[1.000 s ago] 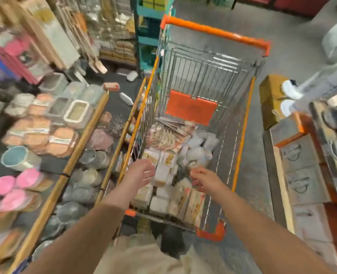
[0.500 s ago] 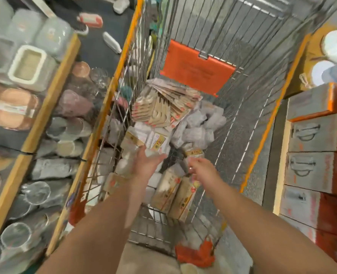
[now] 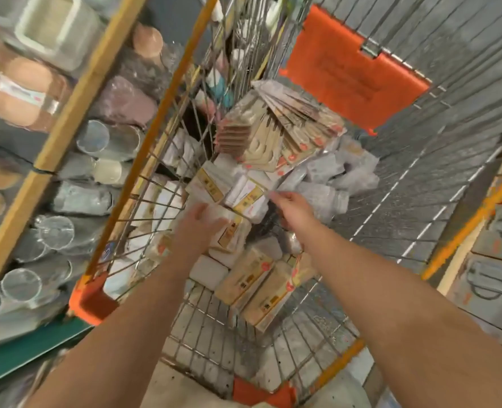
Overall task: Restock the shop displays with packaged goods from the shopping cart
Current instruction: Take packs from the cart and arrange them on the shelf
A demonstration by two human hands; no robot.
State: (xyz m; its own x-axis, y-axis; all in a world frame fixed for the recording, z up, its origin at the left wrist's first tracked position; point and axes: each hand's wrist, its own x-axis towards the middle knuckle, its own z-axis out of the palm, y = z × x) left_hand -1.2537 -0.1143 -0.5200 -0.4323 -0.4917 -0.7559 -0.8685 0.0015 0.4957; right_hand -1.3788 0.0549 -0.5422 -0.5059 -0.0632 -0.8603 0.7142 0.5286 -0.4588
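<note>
Both hands have reached deeper into the shopping cart point(image 3: 420, 160) since half a second ago, and the camera has leaned in closer over the goods. The left hand point(image 3: 198, 220) now lies on a white packet with a yellow label point(image 3: 229, 231), fingers spread over its top; whether they grip it cannot be told. The right hand point(image 3: 292, 209) hovers just beside it, fingers loosely curled, its fingertips at the edge of another white packet point(image 3: 245, 195); a firm hold cannot be made out through the blur.

These packets sit on the heap of packaged goods in the middle of the cart's basket. Behind them, a fanned stack of flat beige card packs point(image 3: 282, 131) leans up. To the right lie crumpled clear plastic bundles point(image 3: 341, 172). Nearer the person, beige boxes point(image 3: 258, 287) lie on the wire floor.

An orange plastic flap point(image 3: 355, 75) hangs on the cart's far wall. Left of the cart, a wooden-edged display shelf point(image 3: 67, 110) holds wrapped glass bowls and cups point(image 3: 55, 231).
</note>
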